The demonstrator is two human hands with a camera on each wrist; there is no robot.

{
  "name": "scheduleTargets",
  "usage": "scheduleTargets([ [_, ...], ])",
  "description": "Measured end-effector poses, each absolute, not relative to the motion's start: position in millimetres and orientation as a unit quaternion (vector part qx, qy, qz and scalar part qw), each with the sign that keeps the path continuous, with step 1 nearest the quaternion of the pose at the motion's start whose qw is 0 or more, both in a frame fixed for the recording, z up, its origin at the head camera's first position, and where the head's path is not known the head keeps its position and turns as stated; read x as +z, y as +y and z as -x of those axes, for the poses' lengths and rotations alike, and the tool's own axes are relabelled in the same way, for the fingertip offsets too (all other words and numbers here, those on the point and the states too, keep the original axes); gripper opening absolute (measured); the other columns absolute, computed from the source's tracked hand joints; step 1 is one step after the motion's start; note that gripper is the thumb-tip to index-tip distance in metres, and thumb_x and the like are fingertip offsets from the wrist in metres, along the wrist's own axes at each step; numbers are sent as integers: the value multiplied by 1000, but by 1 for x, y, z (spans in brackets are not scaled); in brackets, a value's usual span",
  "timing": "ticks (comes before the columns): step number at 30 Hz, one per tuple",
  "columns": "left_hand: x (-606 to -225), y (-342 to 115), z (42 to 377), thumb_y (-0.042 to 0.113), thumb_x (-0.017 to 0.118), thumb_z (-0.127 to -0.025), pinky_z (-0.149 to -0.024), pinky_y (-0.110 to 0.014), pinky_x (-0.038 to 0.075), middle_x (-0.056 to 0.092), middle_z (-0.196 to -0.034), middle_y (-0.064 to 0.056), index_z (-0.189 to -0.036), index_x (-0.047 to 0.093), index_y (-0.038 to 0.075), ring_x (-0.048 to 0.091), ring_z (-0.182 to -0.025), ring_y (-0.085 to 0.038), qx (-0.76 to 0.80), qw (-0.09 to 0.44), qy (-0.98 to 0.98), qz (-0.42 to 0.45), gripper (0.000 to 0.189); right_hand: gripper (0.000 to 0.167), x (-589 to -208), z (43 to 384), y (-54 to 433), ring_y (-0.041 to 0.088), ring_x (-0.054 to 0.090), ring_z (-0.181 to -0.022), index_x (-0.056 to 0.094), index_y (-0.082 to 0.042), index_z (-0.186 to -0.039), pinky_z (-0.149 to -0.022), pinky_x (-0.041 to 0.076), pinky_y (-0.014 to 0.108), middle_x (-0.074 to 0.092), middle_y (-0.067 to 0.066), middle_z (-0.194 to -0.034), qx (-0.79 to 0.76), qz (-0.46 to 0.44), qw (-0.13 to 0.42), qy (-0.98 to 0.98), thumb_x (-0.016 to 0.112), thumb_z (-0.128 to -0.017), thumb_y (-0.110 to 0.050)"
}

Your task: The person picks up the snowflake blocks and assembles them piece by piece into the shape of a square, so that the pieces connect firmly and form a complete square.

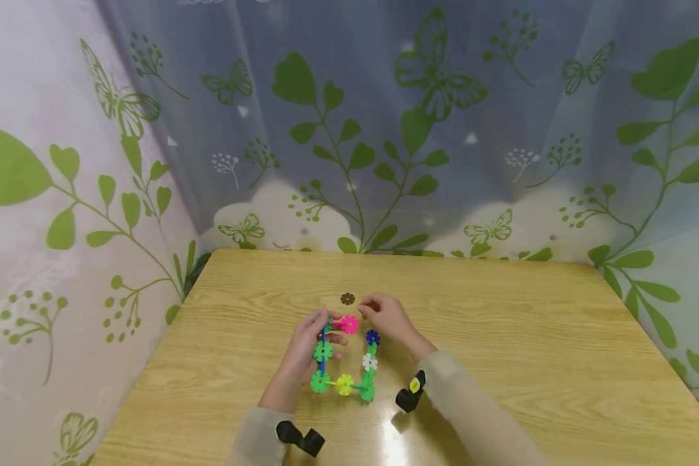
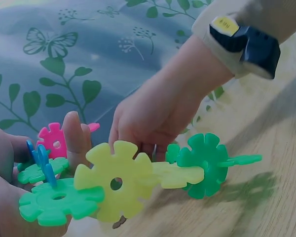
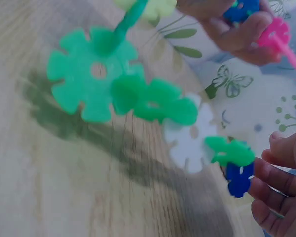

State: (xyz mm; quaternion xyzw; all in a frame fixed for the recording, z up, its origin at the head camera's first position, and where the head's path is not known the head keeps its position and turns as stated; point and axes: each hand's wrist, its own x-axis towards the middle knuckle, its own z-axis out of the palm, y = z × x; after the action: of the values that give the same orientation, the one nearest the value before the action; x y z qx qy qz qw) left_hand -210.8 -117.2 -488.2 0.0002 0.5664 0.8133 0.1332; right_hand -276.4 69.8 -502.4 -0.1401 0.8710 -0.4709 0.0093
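Note:
My left hand [image 1: 300,349] grips the left side of a U-shaped chain of interlocking plastic snowflake discs, its thumb and fingers around the upper green and blue pieces. A pink disc [image 1: 349,325] sticks out rightward from its fingertips. Along the bottom run a green disc [image 1: 320,382], a yellow disc [image 1: 345,385] and another green disc [image 1: 367,389]. A white disc [image 1: 369,362] and a dark blue disc [image 1: 373,337] form the right arm. My right hand [image 1: 389,318] hovers beside the pink disc; in the right wrist view its fingers [image 3: 276,177] are loosely bent with nothing visible between them.
A brown snowflake disc [image 1: 347,298] lies flat on the wooden table [image 1: 501,323], just beyond both hands. Curtain [image 1: 361,129] printed with leaves and butterflies hangs behind the table's far edge. Each wrist carries a black camera [image 1: 408,398].

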Motion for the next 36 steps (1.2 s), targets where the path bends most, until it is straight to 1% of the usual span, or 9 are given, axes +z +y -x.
scheduleTargets([
  [5,-488,-118,210,38,37,-101,-50,-26,54,61,-103,-12,-115,52,-1,61,-77,-23,815,136,563,-3,44,11,-509,289,65,13,53,-70,66,-7,-90,-60,49,26,61,-1,-79,-436,134,8,890,60,-92,-15],
  [9,-487,-120,209,37,36,-101,-50,-26,54,60,-103,-11,-117,51,-3,62,-75,-21,815,134,564,-6,45,10,-513,297,60,16,55,-73,66,-5,-91,-61,50,27,62,2,-81,-416,141,15,898,61,-91,-14],
  [13,-487,-121,208,37,36,-101,-51,-27,54,59,-103,-11,-116,51,-2,62,-74,-20,816,131,563,-2,45,14,-512,301,54,21,59,-82,65,-2,-98,-69,53,33,64,7,-92,-388,151,24,909,62,-90,-12],
  [15,-486,-122,208,36,36,-101,-51,-27,54,60,-102,-11,-113,53,0,62,-75,-20,816,129,563,2,42,16,-512,304,51,22,59,-85,65,0,-101,-73,54,36,64,10,-96,-375,157,22,914,62,-89,-11],
  [18,-486,-124,208,36,35,-102,-51,-26,54,60,-100,-12,-109,55,3,62,-75,-20,814,127,567,8,39,20,-514,307,47,24,58,-89,64,2,-104,-78,52,38,62,13,-101,-360,155,21,920,63,-89,-10],
  [24,-487,-125,208,38,36,-101,-51,-26,54,60,-99,-12,-108,55,1,62,-75,-20,819,126,560,12,42,34,-518,314,40,31,53,-104,59,3,-118,-92,48,42,55,18,-114,-319,136,19,938,64,-89,-14],
  [27,-488,-125,208,36,34,-102,-50,-26,54,60,-100,-12,-107,57,3,62,-74,-20,821,122,558,10,40,37,-519,316,37,33,52,-106,58,1,-120,-92,48,42,54,19,-116,-289,141,15,947,64,-89,-17],
  [30,-489,-127,208,36,32,-102,-50,-27,54,59,-100,-11,-107,57,4,61,-74,-19,820,120,559,7,40,36,-519,316,34,32,50,-105,59,-3,-121,-90,47,41,52,16,-115,-273,143,26,951,63,-90,-20],
  [36,-491,-128,209,41,32,-101,-51,-25,55,58,-100,-10,-117,47,-6,61,-74,-18,814,125,567,-7,51,38,-521,315,31,28,44,-103,57,-8,-126,-84,47,40,45,12,-115,-263,137,44,954,60,-92,-23],
])
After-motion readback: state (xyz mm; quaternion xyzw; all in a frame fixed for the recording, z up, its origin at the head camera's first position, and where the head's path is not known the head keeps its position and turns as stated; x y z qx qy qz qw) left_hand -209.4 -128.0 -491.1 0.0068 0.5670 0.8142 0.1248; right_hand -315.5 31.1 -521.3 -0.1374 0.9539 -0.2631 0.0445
